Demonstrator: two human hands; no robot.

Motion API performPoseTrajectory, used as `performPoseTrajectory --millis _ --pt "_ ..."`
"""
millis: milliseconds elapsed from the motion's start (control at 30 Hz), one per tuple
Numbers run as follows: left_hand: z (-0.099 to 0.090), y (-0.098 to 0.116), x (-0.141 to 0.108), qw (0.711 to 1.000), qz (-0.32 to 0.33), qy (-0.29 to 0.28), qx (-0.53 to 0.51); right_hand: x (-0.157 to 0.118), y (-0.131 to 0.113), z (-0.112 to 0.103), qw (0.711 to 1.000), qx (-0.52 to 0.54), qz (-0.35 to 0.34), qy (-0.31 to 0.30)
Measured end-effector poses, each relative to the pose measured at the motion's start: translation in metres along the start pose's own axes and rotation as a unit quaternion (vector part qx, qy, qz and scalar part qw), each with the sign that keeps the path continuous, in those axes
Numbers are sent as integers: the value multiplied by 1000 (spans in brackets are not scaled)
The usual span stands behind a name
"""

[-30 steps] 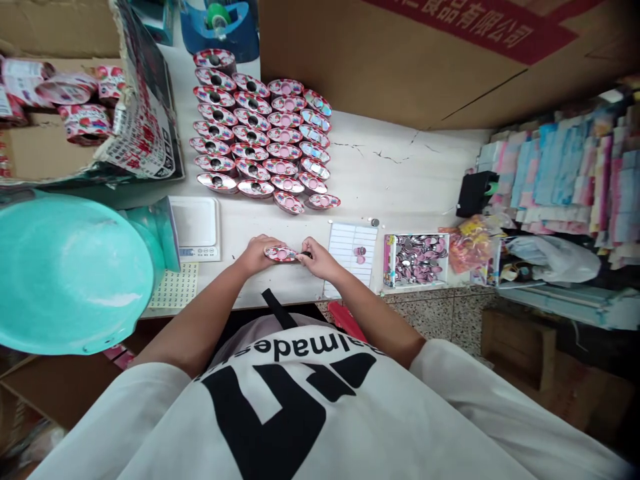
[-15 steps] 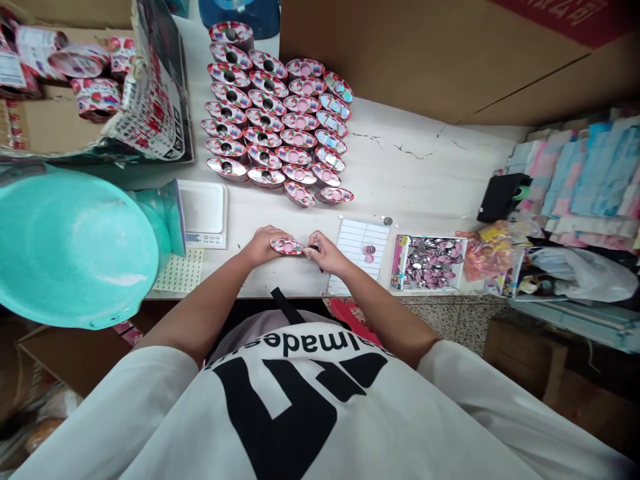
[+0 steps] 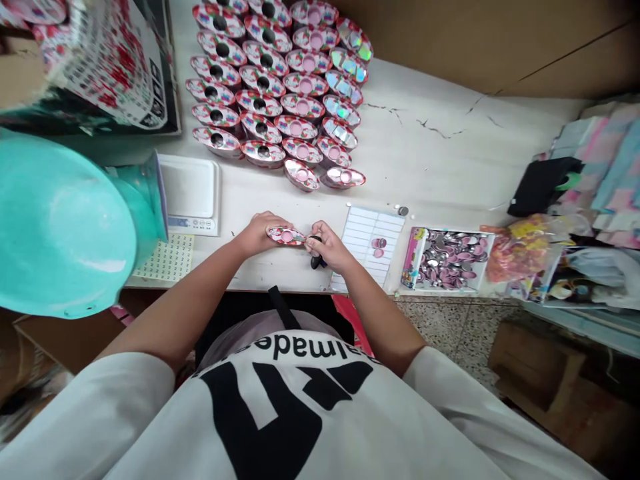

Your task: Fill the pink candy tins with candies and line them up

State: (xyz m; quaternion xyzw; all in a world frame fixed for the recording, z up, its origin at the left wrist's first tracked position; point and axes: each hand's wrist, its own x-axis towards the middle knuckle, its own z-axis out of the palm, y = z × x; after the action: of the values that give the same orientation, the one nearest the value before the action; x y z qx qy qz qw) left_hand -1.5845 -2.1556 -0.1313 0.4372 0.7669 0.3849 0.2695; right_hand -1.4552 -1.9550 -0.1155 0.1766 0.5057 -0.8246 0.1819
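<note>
My left hand [image 3: 257, 235] is closed around a small red-and-white printed packet [image 3: 285, 235], whose pointed-oval end with a pink round piece in its middle faces up. At the packet's right tip, my right hand [image 3: 329, 247] pinches a small black-handled tool [image 3: 316, 261]; its working end is hidden by the fingers. Beyond the hands stand rows of similar packets [image 3: 303, 175]. Some show dark round holes, some pink round pieces, and the right-hand column has shiny tops. Right of my right hand lies a lined white sheet [image 3: 357, 250] with small pink pieces on it.
A box of pink and silver pieces [image 3: 453, 260] sits at the right, beside a bag of orange and yellow wrappers [image 3: 525, 250]. To the left are a white scale [image 3: 193, 190], a sticker sheet [image 3: 167, 257], a turquoise basin [image 3: 65, 227] and a carton [image 3: 120, 73].
The view has shifted nearer the table, so the rows look larger and higher. Both hands stay at the packet, and more of the black-handled tool shows below my right hand.
</note>
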Motion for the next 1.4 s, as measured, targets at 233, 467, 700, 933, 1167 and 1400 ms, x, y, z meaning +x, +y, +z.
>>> performPoseTrajectory --millis 233,467,700,933,1167,1400 --pt "2 0 1 1000 7 17 12 6 11 -6 999 24 -28 -27" --pt "10 10 0 998 -18 52 44 -20 -3 3 969 -118 -109 187" --pt "44 37 -8 957 -189 150 158 -35 4 36 963 -104 -35 247" --pt "51 34 -8 955 -191 115 193 -28 13 46 929 -213 -34 302" --pt "51 33 -8 957 -198 101 187 -34 -13 46 894 -342 -11 289" --pt "54 27 -9 960 -179 132 171 -42 1 31 928 -292 -16 231"
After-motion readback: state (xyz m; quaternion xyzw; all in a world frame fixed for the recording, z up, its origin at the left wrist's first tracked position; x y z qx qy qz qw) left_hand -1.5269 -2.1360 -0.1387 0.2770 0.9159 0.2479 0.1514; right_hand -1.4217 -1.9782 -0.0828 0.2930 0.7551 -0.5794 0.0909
